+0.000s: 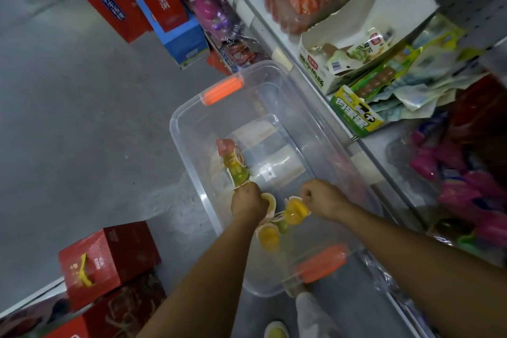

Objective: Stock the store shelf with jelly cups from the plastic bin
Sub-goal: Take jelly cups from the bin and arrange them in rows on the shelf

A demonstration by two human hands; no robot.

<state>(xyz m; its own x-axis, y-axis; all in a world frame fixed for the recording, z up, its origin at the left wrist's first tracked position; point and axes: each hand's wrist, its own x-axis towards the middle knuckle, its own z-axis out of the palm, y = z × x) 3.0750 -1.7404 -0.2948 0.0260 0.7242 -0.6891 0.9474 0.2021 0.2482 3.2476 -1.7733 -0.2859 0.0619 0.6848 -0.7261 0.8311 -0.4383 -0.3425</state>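
a few jelly cups (267, 237) lie at the near end of the clear plastic bin (175, 123), which sits on the floor (82, 118). the left hand (248, 202) has its fingers clamped round a linked row of cups (233, 162). the right hand (321, 197) pinches a yellow cup (295, 212) by its rim. the store shelf (384, 140), crowded with snack packs (356, 115), runs just beside the bin.

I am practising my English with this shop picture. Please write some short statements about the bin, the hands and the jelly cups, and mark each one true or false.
1. The plastic bin has blue handles. False: the handles are orange.
2. The right hand holds a yellow jelly cup. True.
3. The left hand is empty. False: it grips a strip of jelly cups.
4. Both hands are inside the bin. True.
5. The bin is full to the rim. False: only a few cups lie in it.
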